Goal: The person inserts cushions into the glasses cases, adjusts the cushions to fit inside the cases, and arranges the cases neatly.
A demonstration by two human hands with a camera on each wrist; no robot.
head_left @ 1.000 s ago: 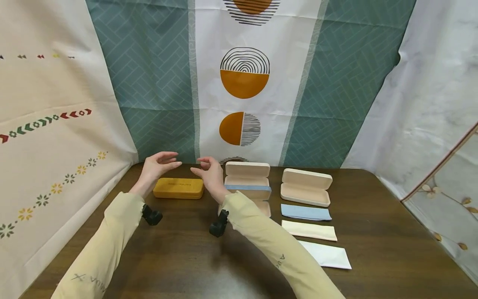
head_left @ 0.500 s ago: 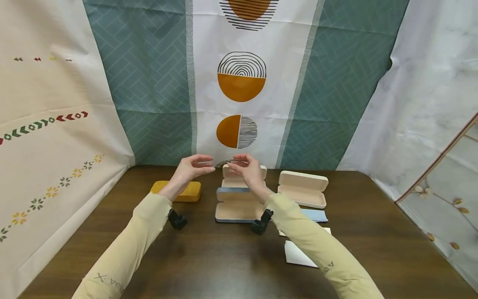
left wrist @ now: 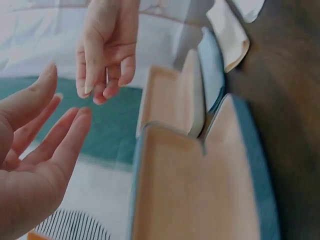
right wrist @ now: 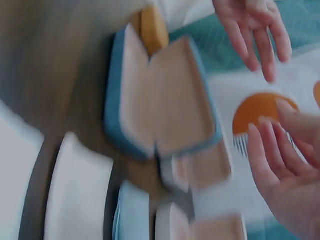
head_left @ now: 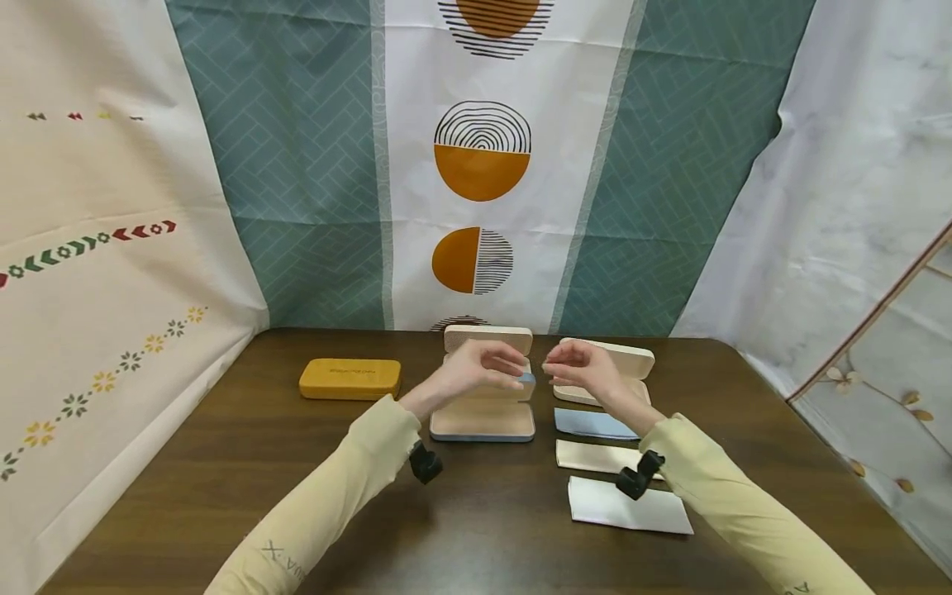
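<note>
1. Left hand (head_left: 476,368): raised, fingers loosely bent, with a clear gap between thumb and fingertips; nothing held. In the head view it overlaps the raised lid of the blue eyeglass case (head_left: 483,421); the left wrist view shows it apart from that case.
2. Right hand (head_left: 587,369): raised opposite the left hand, fingers loosely bent, grip empty. In the head view it overlaps part of the right-hand cream eyeglass case (head_left: 630,360).
3. Blue eyeglass case: on the wooden table (head_left: 223,463), lid up, pale lining exposed, between the yellow eyeglass case (head_left: 351,378), which is closed, and the cloths.
4. Rear cream eyeglass case (head_left: 487,337): open, directly behind the blue one.
5. Right-hand cream eyeglass case: open, behind three folded cloths: blue cloth (head_left: 592,423), cream cloth (head_left: 595,456), white cloth (head_left: 628,506), ordered back to front.
</note>
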